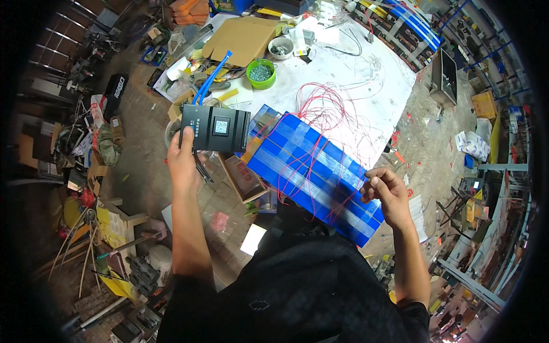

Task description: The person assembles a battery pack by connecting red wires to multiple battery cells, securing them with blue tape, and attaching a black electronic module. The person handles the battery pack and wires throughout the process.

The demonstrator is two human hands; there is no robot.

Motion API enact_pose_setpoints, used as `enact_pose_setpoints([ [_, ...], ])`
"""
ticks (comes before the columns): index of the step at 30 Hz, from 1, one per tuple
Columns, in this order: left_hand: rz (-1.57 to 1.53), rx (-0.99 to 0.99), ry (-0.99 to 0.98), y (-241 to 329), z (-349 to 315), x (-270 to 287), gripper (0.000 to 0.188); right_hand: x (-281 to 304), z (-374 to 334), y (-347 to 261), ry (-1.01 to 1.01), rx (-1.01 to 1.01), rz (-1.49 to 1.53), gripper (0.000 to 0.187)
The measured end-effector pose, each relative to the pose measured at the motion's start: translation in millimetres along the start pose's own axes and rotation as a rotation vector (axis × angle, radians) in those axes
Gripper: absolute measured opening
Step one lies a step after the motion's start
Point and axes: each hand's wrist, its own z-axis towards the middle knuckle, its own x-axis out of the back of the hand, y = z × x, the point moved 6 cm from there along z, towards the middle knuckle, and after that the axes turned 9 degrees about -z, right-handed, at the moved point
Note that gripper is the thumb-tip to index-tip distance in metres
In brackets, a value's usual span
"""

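Note:
My left hand [184, 163] grips the lower left edge of a flat black electronic box [201, 127], held up in front of the table. A square printed code marks its face. Thick blue cables [213, 79] rise from its top, and black leads [202, 169] hang below it. To the right, a long blue-wrapped battery pack [306, 151] with clear tape strips lies at a slant. Thin red wires [320, 98] loop over the pack and onto the table. At the pack's right end, my right hand [393, 197] has its fingers curled in a pinch; what they hold is too small to make out.
On the white tabletop [372, 86] stand a green bowl [262, 83] of small metal parts, a white bowl [280, 49] and a cardboard sheet [240, 39]. More blue packs [403, 31] sit at the far right. An open carton [243, 178] is below the black box.

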Motion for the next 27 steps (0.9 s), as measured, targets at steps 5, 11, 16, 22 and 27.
enact_pose_setpoints([
  [5,0.001,0.062,-0.058,1.5,-10.7,-13.9,0.032,3.2,-1.0,19.2,-0.104,0.017,0.061,0.023],
  [11,-0.036,0.219,-0.129,-26.3,-11.0,-10.2,0.031,-1.2,9.4,37.0,-0.156,-0.079,0.084,0.022],
  [16,-0.071,0.358,-0.219,-62.1,-7.1,-33.5,0.026,-18.9,18.9,30.2,-0.138,-0.060,0.041,0.021],
  [22,-0.076,0.471,-0.397,-96.3,6.5,-55.0,0.026,-41.0,20.7,30.7,-0.054,-0.096,0.046,0.021],
  [27,0.018,0.511,-0.471,-120.6,12.7,-53.8,0.027,-61.4,29.0,38.7,-0.002,-0.161,-0.059,0.021],
])
